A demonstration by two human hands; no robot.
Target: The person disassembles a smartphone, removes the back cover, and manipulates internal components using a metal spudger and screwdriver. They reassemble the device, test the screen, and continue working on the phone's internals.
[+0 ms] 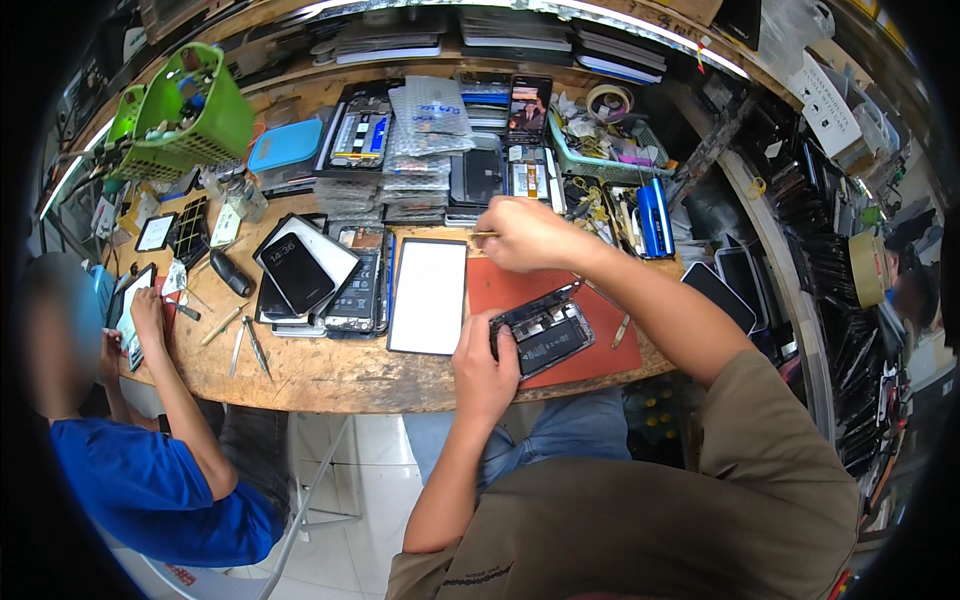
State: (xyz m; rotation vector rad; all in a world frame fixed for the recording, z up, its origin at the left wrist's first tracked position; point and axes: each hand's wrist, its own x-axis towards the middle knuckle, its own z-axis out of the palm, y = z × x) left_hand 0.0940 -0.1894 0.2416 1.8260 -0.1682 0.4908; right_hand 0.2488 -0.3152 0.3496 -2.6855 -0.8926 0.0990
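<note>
"Both hands are busy: what does each one hold?"

"Left hand [486,366] grips an opened phone [548,345] by its near left corner, thumb pressed over the edge. Right hand [528,236] is pinched on a thin tool [487,234], up near the middle of the frame; I can't tell what kind, since the fingers cover most of it."

"And where exactly is the phone?"

"Just right of centre and below the middle, over the red mat [606,362] on the table [330,378]. Whether it rests on the mat or is lifted slightly, I can't tell. Its battery and inner parts face up, and a dark panel [542,303] seems raised along the far side."

"So which step is this?"

"Work inside the open phone, I'd judge, with the left hand as the clamp. The tool is clear of the phone, above and to the left of it, near the white pad [428,297]."

"What would the next move call for?"

"If the tool goes to those parts, a firm left hold, a light right touch, and care not to strain that raised panel."
</note>
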